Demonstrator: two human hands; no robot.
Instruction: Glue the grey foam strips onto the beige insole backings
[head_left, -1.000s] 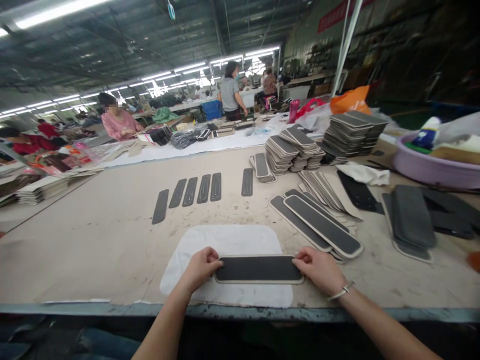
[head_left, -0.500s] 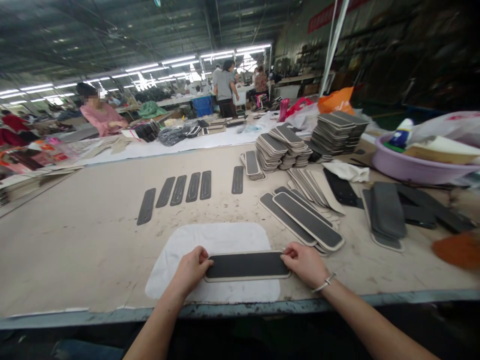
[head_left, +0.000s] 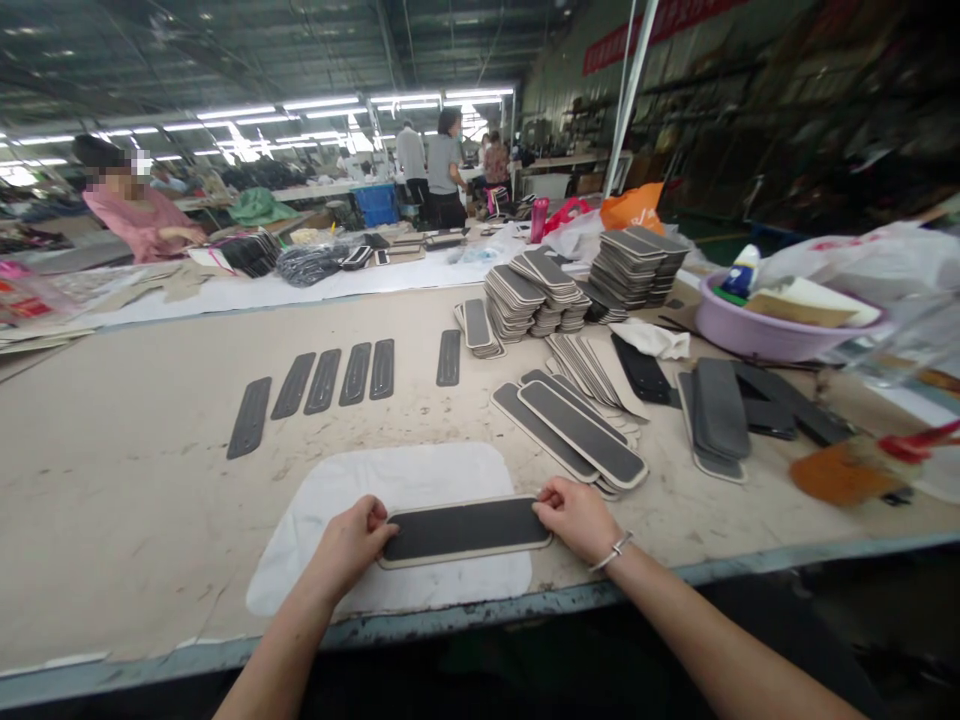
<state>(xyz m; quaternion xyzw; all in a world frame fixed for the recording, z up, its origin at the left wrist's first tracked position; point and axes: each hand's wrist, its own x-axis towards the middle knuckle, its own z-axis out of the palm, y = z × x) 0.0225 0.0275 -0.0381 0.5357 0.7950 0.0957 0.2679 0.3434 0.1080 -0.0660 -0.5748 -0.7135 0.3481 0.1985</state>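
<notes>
A long dark panel with rounded corners and a pale border (head_left: 465,530) lies lengthwise in front of me, over a white sheet (head_left: 300,520). My left hand (head_left: 360,535) pinches its left end between thumb and fingers. At the opposite end, my right hand (head_left: 574,515), with a bracelet at the wrist, grips the upper right corner. Just beyond my right hand, similar bordered panels (head_left: 581,430) lie overlapping in a loose pile. Several smaller dark strips (head_left: 324,380) with oblong outlines are spread in a row on the table.
Stacks of bordered pieces (head_left: 517,295) stand at the back right. A purple basin (head_left: 780,325) holds a bottle and papers. An orange-brown glue container (head_left: 844,470) sits at the right, near black pieces (head_left: 724,410). A person in pink (head_left: 142,215) works across at the far left.
The camera view has turned slightly to the right, so everything appears shifted left. Both hands keep their hold on the panel's ends, and the panel looks slightly more tilted.
</notes>
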